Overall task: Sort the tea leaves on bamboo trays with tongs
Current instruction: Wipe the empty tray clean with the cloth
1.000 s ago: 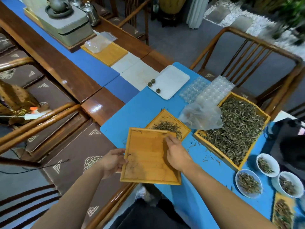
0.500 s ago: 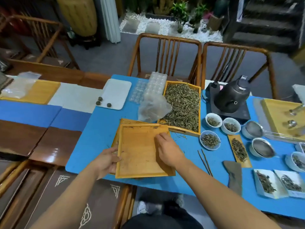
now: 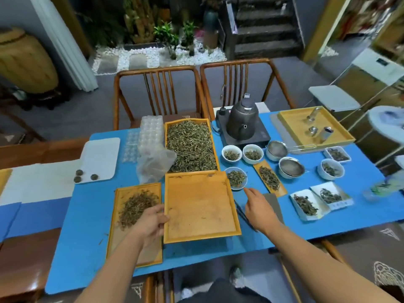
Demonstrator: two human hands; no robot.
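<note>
An almost bare bamboo tray (image 3: 200, 206) lies flat on the blue mat in front of me. My left hand (image 3: 150, 221) grips its left rim. A narrower bamboo tray (image 3: 122, 243) to the left carries a small heap of tea leaves (image 3: 136, 205). Behind them stands a deep bamboo tray (image 3: 215, 147) full of tea leaves. My right hand (image 3: 259, 207) hovers over the mat right of the bare tray, fingers apart, holding nothing. Dark tongs (image 3: 242, 213) lie on the mat just left of that hand, partly hidden by it.
White bowls of leaves (image 3: 236, 178) and a slim leaf scoop (image 3: 270, 178) sit to the right. A dark kettle (image 3: 241, 122) on its base, strainers (image 3: 290, 168), paper boats of leaves (image 3: 305, 204), a crumpled plastic bag (image 3: 154, 164), a white plate with tea balls (image 3: 99, 158) and two chairs (image 3: 157, 90) surround the trays.
The bare tray has come off the narrower tray and now lies to its right. My right hand has left the tray and moved right toward the tongs. The camera has swung right.
</note>
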